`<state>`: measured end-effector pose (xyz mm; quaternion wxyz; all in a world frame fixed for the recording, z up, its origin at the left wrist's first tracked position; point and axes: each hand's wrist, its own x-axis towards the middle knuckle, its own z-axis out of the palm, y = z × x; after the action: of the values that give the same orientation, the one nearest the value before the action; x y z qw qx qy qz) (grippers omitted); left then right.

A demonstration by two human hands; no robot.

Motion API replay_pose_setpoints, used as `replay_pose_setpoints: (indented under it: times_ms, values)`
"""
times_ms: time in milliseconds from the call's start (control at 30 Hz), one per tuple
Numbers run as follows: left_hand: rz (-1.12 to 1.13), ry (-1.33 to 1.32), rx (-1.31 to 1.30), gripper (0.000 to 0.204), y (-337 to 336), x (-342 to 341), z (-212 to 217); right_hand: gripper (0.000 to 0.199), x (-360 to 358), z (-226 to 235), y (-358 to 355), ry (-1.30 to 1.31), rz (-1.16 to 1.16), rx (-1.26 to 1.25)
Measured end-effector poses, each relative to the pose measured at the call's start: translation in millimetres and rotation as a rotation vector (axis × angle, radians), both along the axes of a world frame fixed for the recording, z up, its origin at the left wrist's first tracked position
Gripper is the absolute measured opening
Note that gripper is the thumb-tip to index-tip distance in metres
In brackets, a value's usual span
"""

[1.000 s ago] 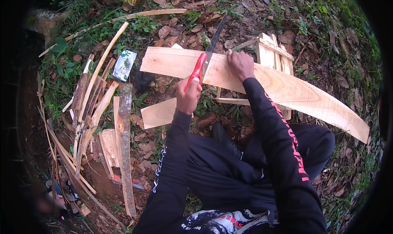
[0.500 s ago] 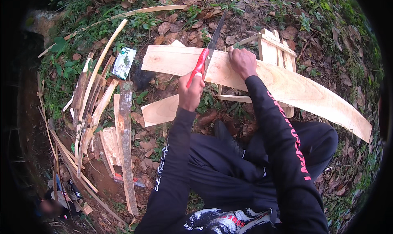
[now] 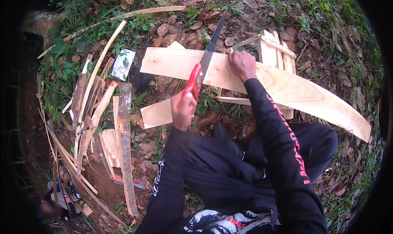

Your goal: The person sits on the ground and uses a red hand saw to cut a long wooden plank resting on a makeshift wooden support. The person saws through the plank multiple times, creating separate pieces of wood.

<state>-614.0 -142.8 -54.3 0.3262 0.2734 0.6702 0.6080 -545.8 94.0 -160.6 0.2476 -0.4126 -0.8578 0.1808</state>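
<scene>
My left hand point(image 3: 184, 110) is closed around the red handle of a hand saw point(image 3: 213, 39). The dark blade slants across a long pale wooden plank point(image 3: 299, 88) and points away past its far edge. Whether the teeth sit in a cut cannot be made out. My right hand point(image 3: 242, 65) grips the plank's far edge just right of the saw, with the fingertips partly hidden. Beneath the plank rests a slatted wooden frame point(image 3: 268, 54). Another pale board point(image 3: 157, 113) pokes out below the plank's left part, nearer to me.
To the left lie several strips and split pieces of wood, among them a bark-edged slab point(image 3: 125, 144). A white printed packet point(image 3: 123, 65) is beside them. One thin curved strip point(image 3: 147, 11) lies at the far side. At the lower left edge another person point(image 3: 61, 199) is partly visible.
My left hand has drawn the saw back toward me and slightly left, so the handle is now at the plank's near edge. My right hand and the plank stay about where they were.
</scene>
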Motion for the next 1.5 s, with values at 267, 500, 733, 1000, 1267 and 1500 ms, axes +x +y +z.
replay_pose_setpoints:
  times_ms: [267,500,733,1000,1267,1500]
  values:
    - [-0.003,-0.054,0.067,0.032,-51.1,23.0,-0.4,0.052,6.8,-26.2,26.1,0.012,-0.027,-0.025]
    - [0.045,-0.063,-0.008,0.032,-26.6,19.7,-11.8,0.052,6.2,-19.3,15.7,0.014,-0.024,-0.029]
    - [0.003,-0.041,-0.022,0.03,62.7,-17.9,-12.3,0.05,-3.9,-17.7,24.1,0.06,-0.008,0.004]
    - [0.02,-0.031,0.078,0.035,-84.8,65.5,33.8,0.05,21.6,-27.0,33.1,0.06,-0.026,-0.007]
    - [-0.031,-0.117,-0.016,0.03,40.2,28.2,32.8,0.042,49.9,15.9,13.8,-0.087,0.135,-0.129]
    - [0.058,0.004,0.112,0.05,-25.3,43.0,58.0,0.036,209.7,15.1,24.8,0.105,-0.326,0.302]
